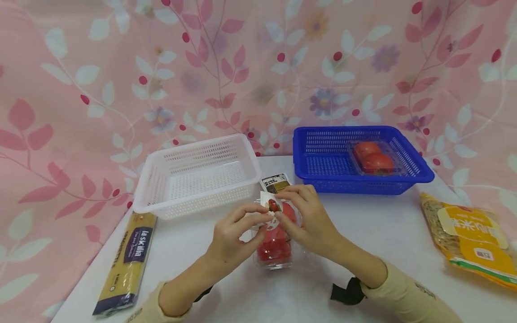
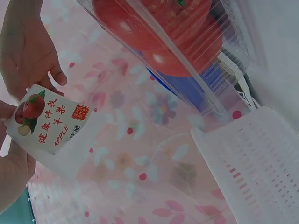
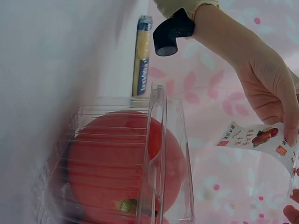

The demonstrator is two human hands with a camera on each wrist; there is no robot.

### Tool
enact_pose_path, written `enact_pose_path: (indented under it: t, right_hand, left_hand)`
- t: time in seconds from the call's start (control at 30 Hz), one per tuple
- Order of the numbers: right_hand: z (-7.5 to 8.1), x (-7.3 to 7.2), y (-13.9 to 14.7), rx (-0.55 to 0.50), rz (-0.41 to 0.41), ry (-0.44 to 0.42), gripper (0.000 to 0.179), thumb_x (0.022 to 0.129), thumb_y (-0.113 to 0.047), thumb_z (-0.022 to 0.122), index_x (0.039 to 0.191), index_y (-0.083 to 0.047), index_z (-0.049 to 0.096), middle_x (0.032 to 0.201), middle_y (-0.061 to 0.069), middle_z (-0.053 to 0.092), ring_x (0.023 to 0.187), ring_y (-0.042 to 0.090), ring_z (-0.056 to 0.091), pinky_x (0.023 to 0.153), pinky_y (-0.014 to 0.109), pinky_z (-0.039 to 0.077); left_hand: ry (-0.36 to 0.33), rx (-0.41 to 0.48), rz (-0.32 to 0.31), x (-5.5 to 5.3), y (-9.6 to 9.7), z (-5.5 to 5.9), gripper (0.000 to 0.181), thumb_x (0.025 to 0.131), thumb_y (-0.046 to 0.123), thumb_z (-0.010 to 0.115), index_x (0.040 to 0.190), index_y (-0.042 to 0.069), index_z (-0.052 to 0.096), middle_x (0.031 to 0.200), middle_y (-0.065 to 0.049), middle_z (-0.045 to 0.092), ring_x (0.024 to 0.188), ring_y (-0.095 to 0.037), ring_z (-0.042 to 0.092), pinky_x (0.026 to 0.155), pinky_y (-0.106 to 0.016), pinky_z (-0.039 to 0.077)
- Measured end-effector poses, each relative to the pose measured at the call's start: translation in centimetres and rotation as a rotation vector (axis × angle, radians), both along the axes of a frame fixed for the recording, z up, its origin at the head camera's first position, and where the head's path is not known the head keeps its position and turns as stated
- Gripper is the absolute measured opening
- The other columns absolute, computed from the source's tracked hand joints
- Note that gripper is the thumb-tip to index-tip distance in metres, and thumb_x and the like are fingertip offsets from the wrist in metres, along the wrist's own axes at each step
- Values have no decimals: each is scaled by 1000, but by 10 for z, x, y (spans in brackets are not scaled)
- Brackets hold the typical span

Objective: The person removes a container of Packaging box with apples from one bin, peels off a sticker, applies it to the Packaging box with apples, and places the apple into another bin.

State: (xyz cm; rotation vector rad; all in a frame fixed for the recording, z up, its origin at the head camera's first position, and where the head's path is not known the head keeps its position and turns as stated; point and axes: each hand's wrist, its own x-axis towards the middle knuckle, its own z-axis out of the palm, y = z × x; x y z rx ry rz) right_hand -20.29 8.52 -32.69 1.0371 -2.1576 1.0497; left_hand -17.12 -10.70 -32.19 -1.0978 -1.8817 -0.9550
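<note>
Head view: the blue basket (image 1: 359, 185) holds a tomato pack (image 1: 374, 159); a tomato box (image 1: 275, 265) lies below the left hand (image 1: 233, 237) and right hand (image 1: 310, 220), both pinching a label (image 1: 269, 208). Left wrist view: the label reads "APPLE". Right wrist view: it curves clear of the box.

Left hand (image 1: 236, 235) and right hand (image 1: 311, 220) pinching label (image 1: 271, 207), clear pack (image 1: 275, 266) below, seemingly tomatoes (image 1: 274, 250) inside
</note>
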Motion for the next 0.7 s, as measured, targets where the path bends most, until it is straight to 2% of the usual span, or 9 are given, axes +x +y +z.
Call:
enact_pose_path:
  t: [0.13, 0.33, 0.6, 0.7]
  right_hand:
    - [1, -1, -1, -66, 31, -35, 24, 79, -8, 70, 101, -9, 62, 106, 2, 54, 100, 17, 43, 77, 32, 42]
    - [1, -2, -1, -117, 54, 7, 16, 77, 0, 68, 89, -9, 63, 99, 2, 56, 96, 18, 46, 78, 29, 42]
    - [0, 1, 0, -77, 142, -18, 20, 80, 2, 65, 97, -7, 60, 103, 4, 60, 100, 17, 52, 85, 31, 47]
    - [0, 2, 0, -76, 166, -13, 20, 80, 3, 65, 97, -7, 59, 104, 5, 60, 101, 18, 54, 86, 32, 47]
  left_hand:
    - [5, -14, 5, 1, 2, -1, 30, 69, -8, 69, 97, 5, 67, 100, -10, 60, 89, -20, 61, 74, -24, 52]
    - [-28, -10, -8, -1, 2, -4, 32, 70, -8, 68, 100, 5, 66, 103, -11, 59, 93, -21, 60, 74, -23, 51]
    - [-116, 2, -16, -8, -3, -9, 47, 70, -7, 67, 115, 1, 55, 114, -14, 53, 100, -23, 58, 69, -25, 52]
    - [-123, -26, -46, -10, -3, -10, 49, 71, -6, 67, 118, 0, 52, 116, -13, 53, 102, -23, 57, 69, -23, 52]
